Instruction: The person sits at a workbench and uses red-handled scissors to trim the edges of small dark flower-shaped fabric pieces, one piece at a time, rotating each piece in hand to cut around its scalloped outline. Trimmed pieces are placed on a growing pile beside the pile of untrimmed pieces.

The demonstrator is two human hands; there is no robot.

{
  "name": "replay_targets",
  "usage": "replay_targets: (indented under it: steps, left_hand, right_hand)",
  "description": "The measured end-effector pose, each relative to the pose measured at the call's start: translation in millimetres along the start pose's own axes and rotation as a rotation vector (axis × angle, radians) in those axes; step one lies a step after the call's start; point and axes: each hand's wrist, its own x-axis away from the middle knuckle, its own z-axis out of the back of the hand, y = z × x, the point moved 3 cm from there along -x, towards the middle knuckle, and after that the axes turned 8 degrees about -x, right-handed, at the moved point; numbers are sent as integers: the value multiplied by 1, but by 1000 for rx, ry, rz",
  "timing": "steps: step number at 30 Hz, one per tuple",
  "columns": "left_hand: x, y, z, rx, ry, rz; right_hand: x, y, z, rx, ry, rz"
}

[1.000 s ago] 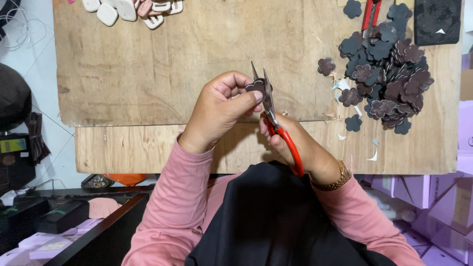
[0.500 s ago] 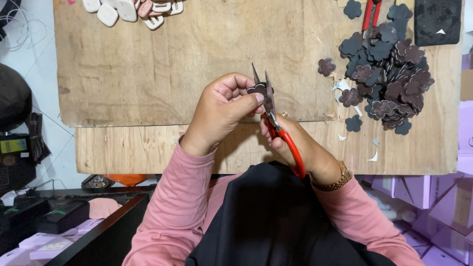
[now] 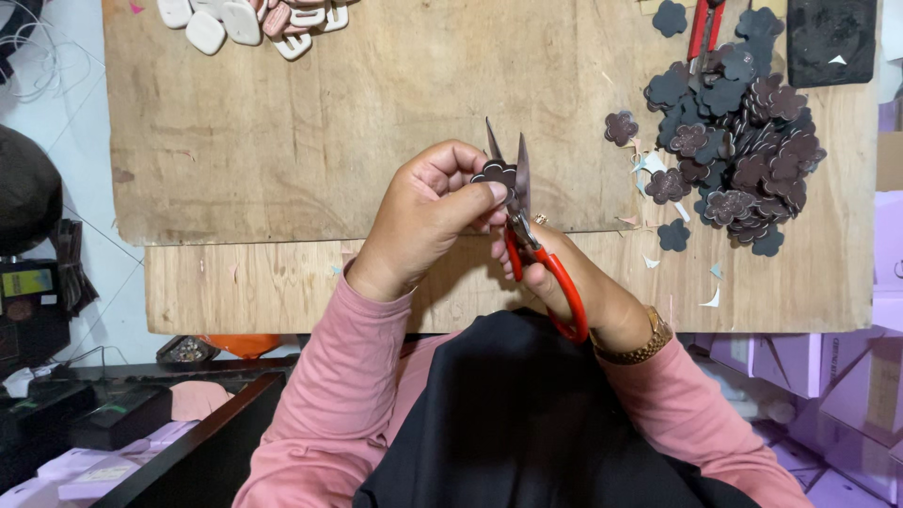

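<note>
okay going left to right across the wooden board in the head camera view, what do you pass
Pale rounded tags in a heap → left hand pinching a small dark flower-shaped cutout → red-handled scissors in the right hand → pile of dark flower-shaped cutouts → black rectangular pad.

Head camera, steeply down, close

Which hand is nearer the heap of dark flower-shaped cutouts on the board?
Right. The right hand, working the red-handled scissors, sits just left of and below the heap. The left hand, pinching one dark cutout, is farther left, beyond the scissors.
</note>
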Motion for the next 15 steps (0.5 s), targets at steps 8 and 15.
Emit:
replay_targets:
  steps: [8,15]
  left_hand:
    - [0,0,-2,-39,37,20]
    - [0,0,1,-24,-2,1]
  right_hand:
    - [2,1,3,19,-1,1]
    - [0,0,3,12,17,-45]
